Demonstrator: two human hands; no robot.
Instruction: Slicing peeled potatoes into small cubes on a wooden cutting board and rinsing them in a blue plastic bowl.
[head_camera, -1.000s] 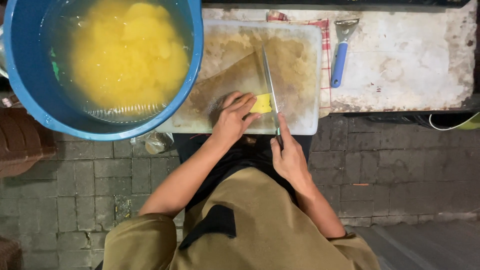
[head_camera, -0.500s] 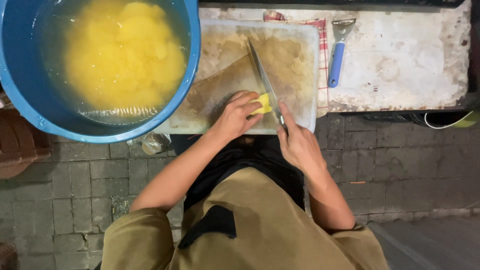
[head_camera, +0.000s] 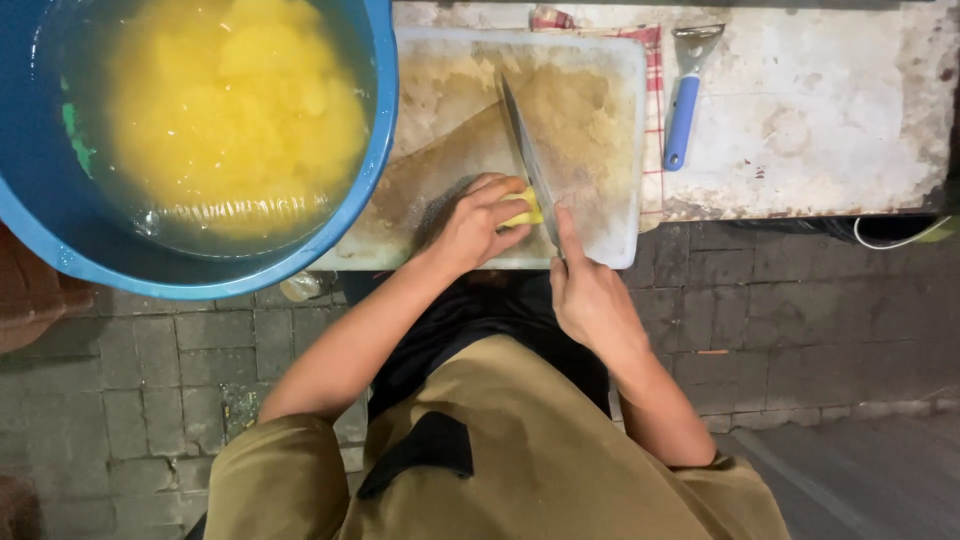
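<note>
One small yellow piece of food (head_camera: 522, 208) sits near the front edge of a worn, stained cutting board (head_camera: 600, 120), seen from above by a camera on the person's head. The left hand (head_camera: 478, 222) lies over the piece with its fingers curled down on top, pinning it to the board, so only a sliver of yellow shows past the fingertips. Just to the right of the piece stands the blade of a long knife (head_camera: 528, 160), running away from the person and leaning slightly to the left, its edge touching the piece's right side. The right hand (head_camera: 590, 295) is wrapped closed around the knife's handle, which is hidden inside the fist, with the forefinger stretched forward along the blade's base. Both bare forearms reach in from the bottom of the view, above an olive-green garment with a black patch. To the left, a big blue tub (head_camera: 385, 120) overlaps the board's left edge; it holds cloudy water with a heap of yellow pieces (head_camera: 235, 110) under the surface. The board rests on a scuffed white table (head_camera: 820, 110). A red-checked cloth (head_camera: 652, 90) peeks out from under the board's right side, and just beside it lies a peeler with a blue handle (head_camera: 684, 100). Below the table is a floor of grey paving bricks (head_camera: 800, 290).
</note>
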